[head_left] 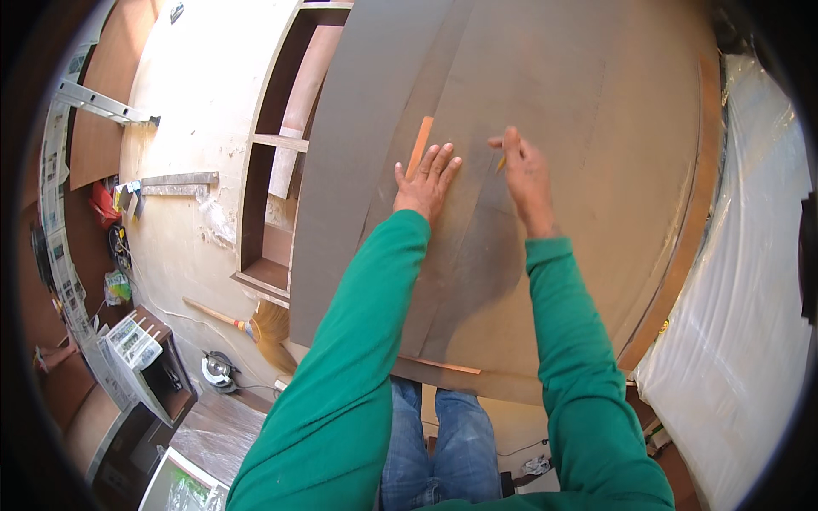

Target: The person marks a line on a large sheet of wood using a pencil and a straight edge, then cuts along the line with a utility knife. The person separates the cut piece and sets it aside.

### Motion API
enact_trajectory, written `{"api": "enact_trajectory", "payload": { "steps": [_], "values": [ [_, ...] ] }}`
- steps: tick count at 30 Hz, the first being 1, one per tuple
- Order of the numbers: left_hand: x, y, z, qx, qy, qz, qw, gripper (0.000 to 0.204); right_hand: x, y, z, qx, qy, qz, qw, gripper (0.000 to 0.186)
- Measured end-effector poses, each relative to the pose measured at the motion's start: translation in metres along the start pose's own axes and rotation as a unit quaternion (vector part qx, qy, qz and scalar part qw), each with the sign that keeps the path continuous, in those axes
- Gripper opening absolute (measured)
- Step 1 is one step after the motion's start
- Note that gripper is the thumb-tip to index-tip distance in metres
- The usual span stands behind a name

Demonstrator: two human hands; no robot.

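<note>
A large brown-grey board point(613, 230) lies in front of me, with long straight seams or lines running along it. My left hand point(423, 189) rests on it with the fingers spread, palm down. Under or right beside those fingers is a narrow orange-brown strip point(420, 143), its far end showing beyond the hand. To the right, my right hand point(528, 179) is closed on a thin yellow pencil point(501, 163), just over the board; this hand is slightly blurred. Another thin strip point(443, 365) lies along the board's near edge.
At the board's left stands an open wooden cabinet frame point(279, 143). A broom point(271, 330) and a circular saw point(219, 371) lie on the floor at left, near a cord. Clear plastic sheeting point(733, 289) hangs along the right. A ladder point(102, 104) is at the far left.
</note>
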State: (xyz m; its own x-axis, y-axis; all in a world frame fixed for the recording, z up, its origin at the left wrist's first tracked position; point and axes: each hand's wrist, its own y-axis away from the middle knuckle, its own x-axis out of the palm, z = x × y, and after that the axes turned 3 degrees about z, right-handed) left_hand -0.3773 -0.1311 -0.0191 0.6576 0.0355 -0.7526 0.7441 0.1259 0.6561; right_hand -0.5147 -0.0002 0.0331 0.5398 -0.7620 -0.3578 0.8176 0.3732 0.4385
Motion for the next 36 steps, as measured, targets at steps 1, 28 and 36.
{"api": "enact_trajectory", "payload": {
  "steps": [1, 28, 36],
  "values": [
    [-0.004, 0.000, -0.003, 0.005, 0.004, -0.003, 1.000, 0.103, -0.002, -0.012, 0.003, -0.030, -0.013, -0.003, 0.999, 0.053],
    [-0.016, 0.000, -0.001, 0.002, 0.007, 0.051, 0.999, 0.098, 0.053, -0.060, -0.027, -0.033, -0.109, 0.156, 0.981, 0.028],
    [-0.005, -0.004, -0.001, -0.009, 0.011, 0.046, 0.999, 0.099, 0.064, -0.061, -0.014, -0.027, -0.076, 0.174, 0.982, 0.028]
  ]
}}
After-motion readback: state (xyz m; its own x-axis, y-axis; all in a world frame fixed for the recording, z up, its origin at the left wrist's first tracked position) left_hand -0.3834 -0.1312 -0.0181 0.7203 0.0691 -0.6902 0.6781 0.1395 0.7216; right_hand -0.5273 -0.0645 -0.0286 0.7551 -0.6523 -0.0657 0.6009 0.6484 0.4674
